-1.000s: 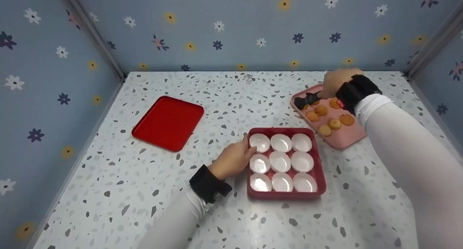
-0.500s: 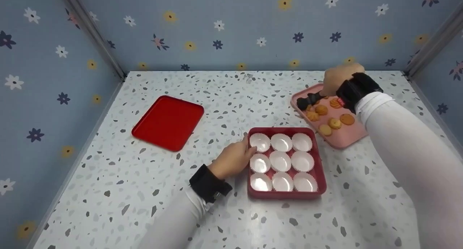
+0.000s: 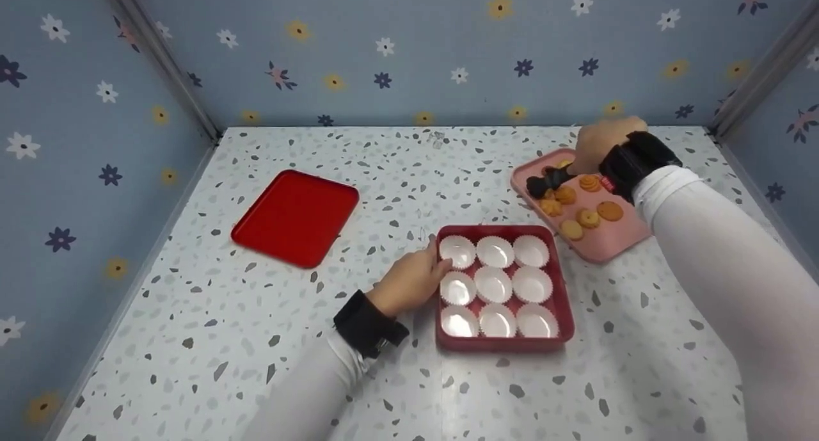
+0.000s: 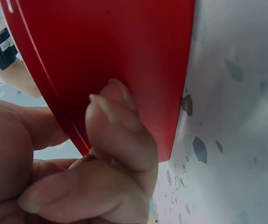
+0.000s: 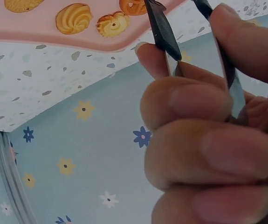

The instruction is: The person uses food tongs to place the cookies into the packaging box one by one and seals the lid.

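My left hand (image 3: 413, 281) grips the left wall of a dark red square box (image 3: 505, 345), thumb over the rim. In the left wrist view the box's red side (image 4: 138, 56) stands beyond the fingers. Rows of white paper baking cups (image 3: 494, 285) fill the box, with no cookies in them. At the back right, my right hand (image 3: 601, 143) holds black-tipped tongs (image 3: 542, 185) over a pink tray (image 3: 604, 246). The tong tips overlap the cookies at the tray's left side. Several golden cookies (image 3: 588, 218) lie there, including a swirled cookie (image 5: 74, 18) and a pretzel-shaped cookie (image 5: 134, 6).
A red square tray (image 3: 297, 218), with nothing on it, lies at the left on the speckled white table (image 3: 211, 338). Blue flowered panels (image 3: 422, 50) enclose the table at the back and sides. The pink tray's near corner lies close to the box's right wall.
The tongs have shifted slightly right and toward me over the pink tray, and their tips look closer together. My left hand and the box stay in place.
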Demonstrator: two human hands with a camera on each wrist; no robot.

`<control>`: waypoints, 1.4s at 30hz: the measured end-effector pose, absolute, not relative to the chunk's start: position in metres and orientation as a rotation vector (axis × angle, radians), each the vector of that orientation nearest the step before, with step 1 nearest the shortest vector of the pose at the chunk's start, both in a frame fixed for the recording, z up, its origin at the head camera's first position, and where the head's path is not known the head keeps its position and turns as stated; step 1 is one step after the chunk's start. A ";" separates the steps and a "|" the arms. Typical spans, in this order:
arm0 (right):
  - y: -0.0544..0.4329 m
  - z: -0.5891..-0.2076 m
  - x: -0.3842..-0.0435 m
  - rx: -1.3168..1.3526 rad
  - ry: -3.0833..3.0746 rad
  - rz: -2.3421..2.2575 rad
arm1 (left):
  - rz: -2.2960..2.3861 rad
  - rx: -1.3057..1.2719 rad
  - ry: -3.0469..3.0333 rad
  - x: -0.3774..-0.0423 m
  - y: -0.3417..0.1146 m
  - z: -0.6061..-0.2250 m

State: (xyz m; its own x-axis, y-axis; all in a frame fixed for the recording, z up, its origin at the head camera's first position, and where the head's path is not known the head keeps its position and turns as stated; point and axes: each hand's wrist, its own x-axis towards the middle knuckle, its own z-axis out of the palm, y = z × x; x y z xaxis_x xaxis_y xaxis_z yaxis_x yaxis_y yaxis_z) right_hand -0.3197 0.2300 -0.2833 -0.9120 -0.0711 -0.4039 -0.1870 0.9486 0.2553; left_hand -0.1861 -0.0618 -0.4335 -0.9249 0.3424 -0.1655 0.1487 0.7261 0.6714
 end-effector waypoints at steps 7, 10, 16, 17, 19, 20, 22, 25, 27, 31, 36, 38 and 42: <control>0.226 -0.285 -0.320 -0.166 2.681 0.398 | 1.003 0.360 2.641 -0.186 -0.062 -0.433; 0.225 -0.285 -0.320 -0.162 2.677 0.380 | 1.011 0.372 2.645 -0.186 -0.063 -0.433; 0.226 -0.286 -0.319 -0.206 2.715 0.411 | 1.015 0.431 2.664 -0.185 -0.062 -0.432; 0.226 -0.286 -0.319 -0.213 2.717 0.416 | 1.013 0.427 2.661 -0.184 -0.062 -0.432; 0.227 -0.284 -0.319 -0.222 2.720 0.424 | 1.011 0.417 2.652 -0.184 -0.062 -0.432; 0.227 -0.284 -0.319 -0.221 2.722 0.427 | 1.009 0.413 2.648 -0.184 -0.062 -0.431; 0.229 -0.282 -0.319 -0.218 2.725 0.427 | 1.003 0.413 2.649 -0.184 -0.062 -0.431; 0.230 -0.279 -0.319 -0.225 2.730 0.438 | 1.000 0.411 2.655 -0.184 -0.062 -0.432; 0.230 -0.278 -0.319 -0.232 2.732 0.450 | 1.000 0.408 2.656 -0.185 -0.062 -0.432; 0.226 -0.282 -0.320 -0.242 2.725 0.477 | 0.999 0.392 2.658 -0.185 -0.063 -0.434; 0.224 -0.287 -0.320 -0.245 2.722 0.477 | 1.008 0.379 2.641 -0.184 -0.063 -0.434; 0.222 -0.287 -0.320 -0.258 2.713 0.493 | 1.011 0.377 2.636 -0.184 -0.062 -0.433; 0.217 -0.283 -0.323 -0.291 2.672 0.544 | 1.011 0.387 2.647 -0.184 -0.061 -0.432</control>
